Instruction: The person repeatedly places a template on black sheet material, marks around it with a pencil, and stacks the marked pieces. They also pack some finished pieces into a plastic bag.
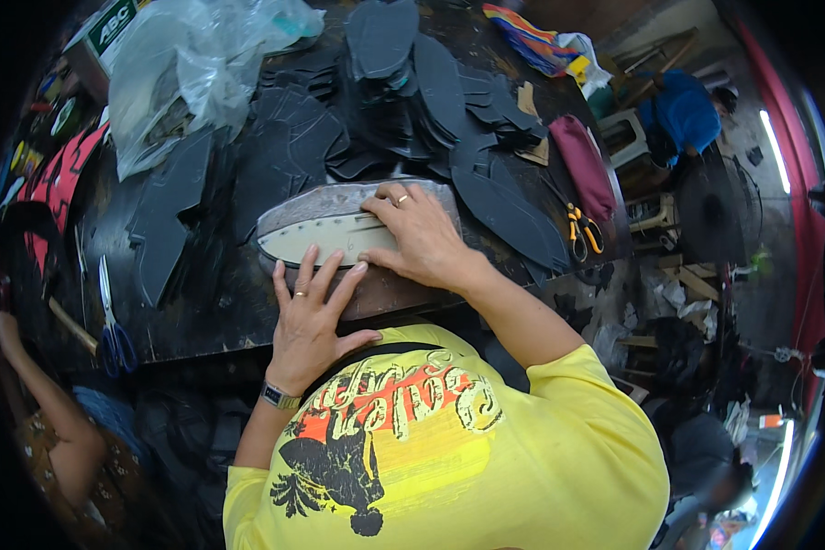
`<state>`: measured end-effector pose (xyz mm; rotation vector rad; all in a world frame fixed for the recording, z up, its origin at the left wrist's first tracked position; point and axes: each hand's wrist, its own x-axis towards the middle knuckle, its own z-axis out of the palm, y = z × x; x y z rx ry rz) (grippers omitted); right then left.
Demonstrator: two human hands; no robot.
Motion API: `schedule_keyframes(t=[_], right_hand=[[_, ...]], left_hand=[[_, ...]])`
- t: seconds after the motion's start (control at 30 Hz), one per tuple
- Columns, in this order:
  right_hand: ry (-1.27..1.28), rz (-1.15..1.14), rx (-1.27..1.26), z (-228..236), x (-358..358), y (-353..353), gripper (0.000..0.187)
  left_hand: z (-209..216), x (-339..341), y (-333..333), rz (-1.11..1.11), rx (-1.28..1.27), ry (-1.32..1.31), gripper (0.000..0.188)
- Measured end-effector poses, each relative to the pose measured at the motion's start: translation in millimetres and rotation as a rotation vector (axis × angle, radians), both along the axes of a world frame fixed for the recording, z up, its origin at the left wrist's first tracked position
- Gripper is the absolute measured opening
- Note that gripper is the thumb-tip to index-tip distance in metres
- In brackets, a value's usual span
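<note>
A pale sole-shaped piece (325, 240) with small dark marks along its edge lies near the table's front edge. Beyond it runs a mottled grey strip (307, 205); whether the two are joined I cannot tell. My left hand (313, 307) comes from the near side, fingers spread, their tips resting on the pale piece's near edge. Over the right end lies my right hand (423, 236), thumb on the pale piece and fingers reaching across the grey strip. Its thumb and index finger are apart. The right end of the pale piece is hidden under that hand.
Stacks of black cut pieces (380, 41) cover the table behind. Blue-handled scissors (112, 321) lie left, orange-handled cutters (582, 229) right beside a maroon pouch (581, 165). A clear plastic bag (188, 82) sits back left. Another person's arm (50, 403) shows at lower left.
</note>
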<state>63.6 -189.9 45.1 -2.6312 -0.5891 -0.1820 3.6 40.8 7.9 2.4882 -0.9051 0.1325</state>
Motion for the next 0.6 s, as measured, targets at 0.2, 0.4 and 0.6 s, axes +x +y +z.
schedule_keyframes(t=[0.2,0.4,0.6], right_hand=[[0.317,-0.117,0.313,-12.5,-18.9,-5.2,0.036],[0.583,-0.082,0.876,-2.9,-26.0,-69.2,0.024],[0.245,-0.487,0.568,17.2,-48.4,-187.0,0.032]], left_hand=[[-25.6,-0.7,6.8,0.16,-0.418,-0.142,0.083],[-27.0,-3.9,6.1,0.195,-0.454,-0.153,0.067],[-20.1,-0.8,-1.9,0.199,-0.272,-0.174,0.056]])
